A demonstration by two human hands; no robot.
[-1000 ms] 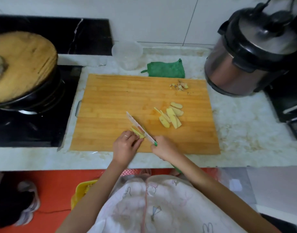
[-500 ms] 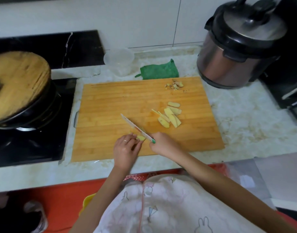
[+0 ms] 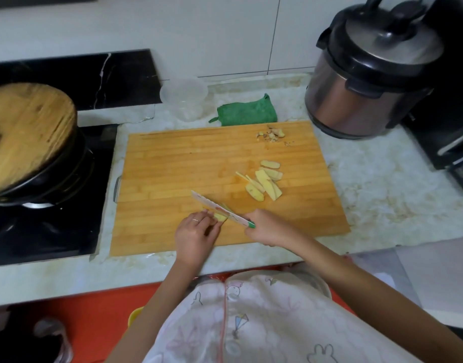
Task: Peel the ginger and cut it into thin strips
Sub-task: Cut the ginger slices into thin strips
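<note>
A bamboo cutting board (image 3: 188, 163) lies on the marble counter. Near its front edge my left hand (image 3: 195, 235) pins a small pale-yellow ginger slice (image 3: 220, 217) with its fingertips. My right hand (image 3: 268, 227) grips the green handle of a small knife (image 3: 217, 208), whose white blade lies across the slice and points back-left. A pile of peeled ginger slices with a few thin strips (image 3: 264, 182) sits in the right middle of the board. Ginger peel scraps (image 3: 272, 134) lie at the board's back right corner.
A black wok with a round wooden lid (image 3: 23, 134) stands on the black cooktop at left. Behind the board are a clear plastic container (image 3: 183, 96) and a green cloth (image 3: 247, 112). A steel pressure cooker (image 3: 369, 74) stands at the back right, with a dark appliance (image 3: 458, 153) beside it.
The view has tilted so the board sits lower in frame. Both hands stay on the same spot; the knife keeps lying across the ginger slice, which looks shorter than a second ago.
</note>
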